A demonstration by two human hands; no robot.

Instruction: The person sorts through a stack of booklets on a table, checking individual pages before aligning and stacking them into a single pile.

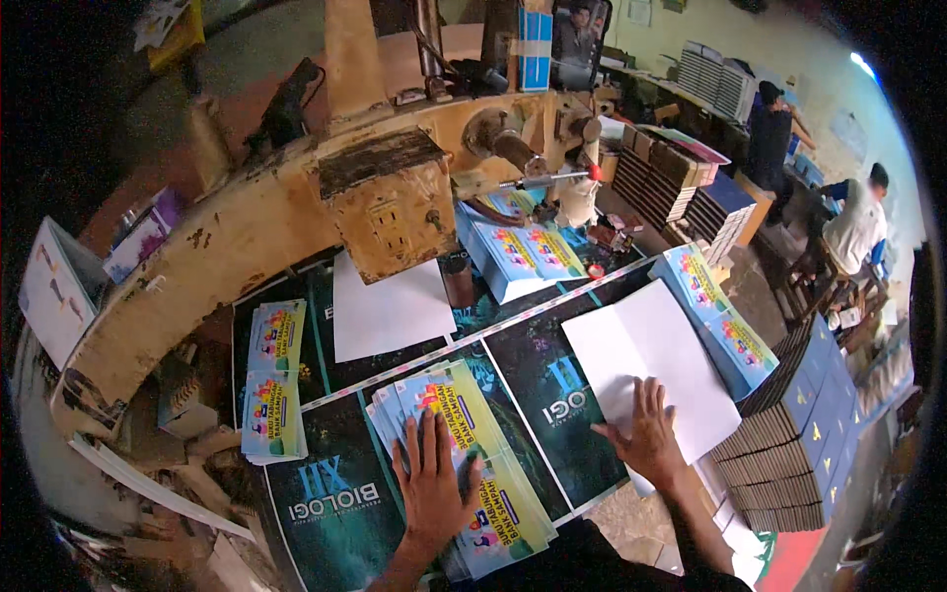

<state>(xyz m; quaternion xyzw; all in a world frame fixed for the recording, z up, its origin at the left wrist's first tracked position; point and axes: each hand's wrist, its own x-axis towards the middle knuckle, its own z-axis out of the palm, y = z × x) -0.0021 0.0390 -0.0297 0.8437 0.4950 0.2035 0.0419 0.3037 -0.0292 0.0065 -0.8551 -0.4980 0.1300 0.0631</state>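
My left hand (434, 488) lies with its fingers stretched over a fanned stack of yellow and blue printed covers (508, 503) in front of me. On the right, my right hand (643, 434) rests fingers apart on the lower part of white paper sheets (631, 340), which show a crease down the middle. Both hands are empty. Under the box-shaped head (390, 222) of a worn cream machine lies another white sheet (380, 321). Dark green printed sheets (340, 533) cover the table beneath everything.
More printed covers stand in a left stack (274, 380), a back stack (518, 257) and a right stack (718, 321). Blue-covered books (789, 434) are piled at the right edge. The machine's curved frame (227, 261) spans the back. Two people (853, 227) sit farther off at right.
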